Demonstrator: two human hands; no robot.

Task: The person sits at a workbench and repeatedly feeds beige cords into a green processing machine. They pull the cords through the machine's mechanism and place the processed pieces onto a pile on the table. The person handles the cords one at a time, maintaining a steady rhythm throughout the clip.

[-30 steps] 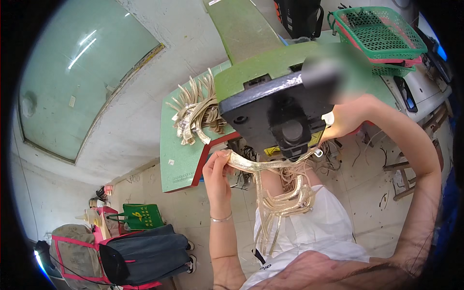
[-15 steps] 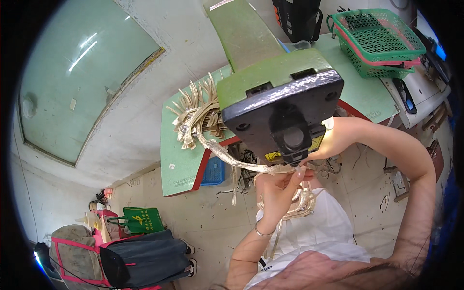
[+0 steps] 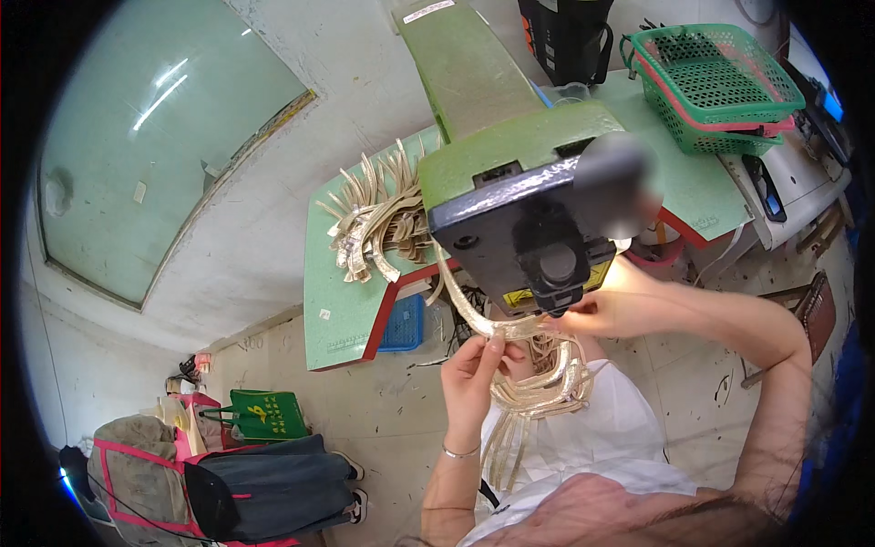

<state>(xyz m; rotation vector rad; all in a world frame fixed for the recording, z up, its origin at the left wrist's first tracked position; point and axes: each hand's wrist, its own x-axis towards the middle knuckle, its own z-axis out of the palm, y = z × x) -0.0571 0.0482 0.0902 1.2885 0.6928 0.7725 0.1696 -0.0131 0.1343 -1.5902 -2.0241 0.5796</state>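
Evidently, the fingers of your left hand (image 3: 468, 376) pinch the gold strap (image 3: 477, 319) mid-frame, probably to steady it by the green machine (image 3: 499, 157); whether your right hand (image 3: 629, 301) grips it, I cannot tell.

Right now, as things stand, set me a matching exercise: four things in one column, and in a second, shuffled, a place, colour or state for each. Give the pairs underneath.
Column one
1. Left hand
2. Machine
3. Baskets
4. Bracelet

Column two
A. Green and pink, stacked at the upper right
B. Silver and ring-shaped
C. Fingers pinching a gold strap
D. Green body with a black front

Pairs: 1-C, 2-D, 3-A, 4-B
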